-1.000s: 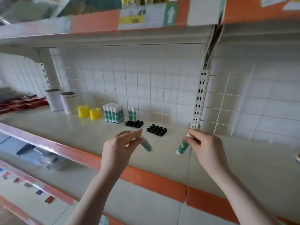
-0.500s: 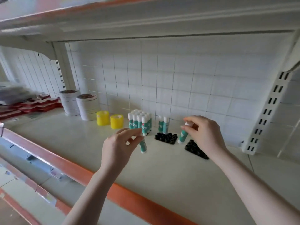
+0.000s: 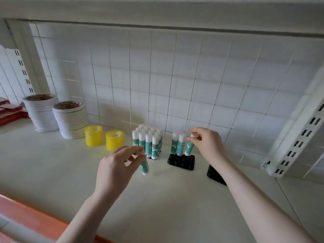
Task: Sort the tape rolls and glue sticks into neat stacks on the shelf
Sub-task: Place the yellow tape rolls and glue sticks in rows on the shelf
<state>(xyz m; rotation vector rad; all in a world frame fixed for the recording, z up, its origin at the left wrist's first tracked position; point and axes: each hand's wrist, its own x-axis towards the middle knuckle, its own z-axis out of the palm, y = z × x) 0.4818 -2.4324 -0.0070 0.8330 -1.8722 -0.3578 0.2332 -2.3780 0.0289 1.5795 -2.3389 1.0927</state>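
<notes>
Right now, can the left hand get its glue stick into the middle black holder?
Probably yes. The left hand pinches a glue stick above bare shelf, left of the black holder. Its front sockets look empty, though the right hand is seating another stick at the back row.

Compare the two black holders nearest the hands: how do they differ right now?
Middle holder: in full view, with two glue sticks standing in its back row and front holes bare; the right hand is lowering a third stick toward it. Right holder: mostly hidden behind the right forearm, and no sticks show in it. Both are black trays with round holes, resting on the shelf.
</notes>
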